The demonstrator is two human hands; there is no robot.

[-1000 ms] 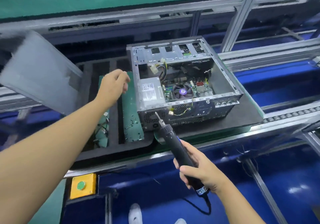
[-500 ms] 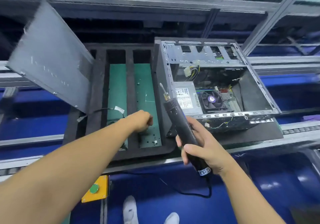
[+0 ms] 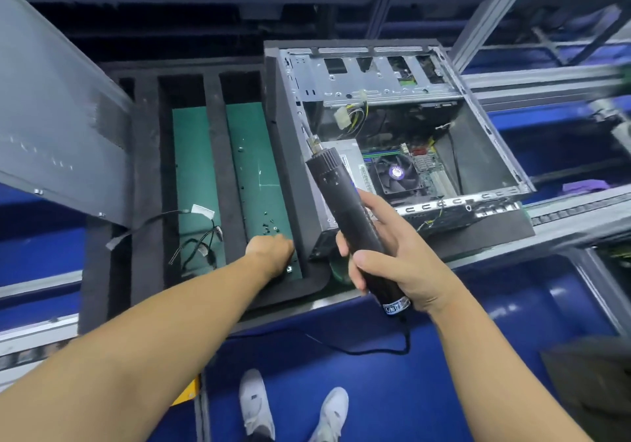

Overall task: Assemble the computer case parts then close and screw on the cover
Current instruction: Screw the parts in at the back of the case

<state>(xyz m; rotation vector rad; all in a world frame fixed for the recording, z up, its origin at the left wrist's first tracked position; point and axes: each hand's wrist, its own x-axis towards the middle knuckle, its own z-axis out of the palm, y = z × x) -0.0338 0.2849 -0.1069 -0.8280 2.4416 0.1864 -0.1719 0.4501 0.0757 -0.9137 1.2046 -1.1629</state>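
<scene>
An open computer case [image 3: 491, 154] lies on its side on a black foam pallet [image 3: 116, 257], showing its fan, motherboard and power supply. The grey side cover [image 3: 58, 110] leans upright at the left. My right hand [image 3: 392, 257] grips a black electric screwdriver [image 3: 348, 216], bit pointing up toward the case. My left hand [image 3: 269, 250] reaches down into the green-floored slot beside the case, fingers curled downward among several small dark screws [image 3: 269, 228]. Whether those fingers hold a screw is hidden.
Loose black cables [image 3: 201, 243] with a white tag lie in the neighbouring slot. The screwdriver's cord [image 3: 341, 346] hangs below the conveyor edge. Aluminium frame rails [image 3: 546, 76] run behind and to the right. My white shoes [image 3: 259, 404] stand on the blue floor.
My left hand has dropped from above the tray into the slot, down to the screws. The right hand has brought the screwdriver up and closer to the case. The view has shifted nearer.
</scene>
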